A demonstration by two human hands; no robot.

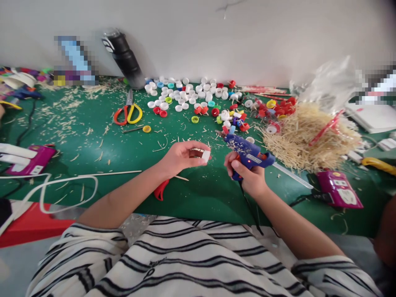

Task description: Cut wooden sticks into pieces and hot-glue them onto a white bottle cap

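Note:
Between the thumb and fingers of my left hand [182, 159] is a white bottle cap [206, 156], held above the green table [198, 198]. My right hand [249, 175] grips a blue hot glue gun [247, 150] by its handle, with a small red light lit on its side. The gun's nozzle points up and left, apart from the cap. A clear glue stick [292, 175] sticks out of its back end. Under my left wrist lies a red handle [161, 189], partly hidden, beside a thin wooden stick [181, 178].
Many loose bottle caps [182, 97] spread along the back. Scissors [129, 109] and a black bottle [123, 55] stand at the left. A pile of thin wooden sticks [309, 136] with a plastic bag [331, 86] lies right. Purple power sockets [340, 189] and cords flank the workspace.

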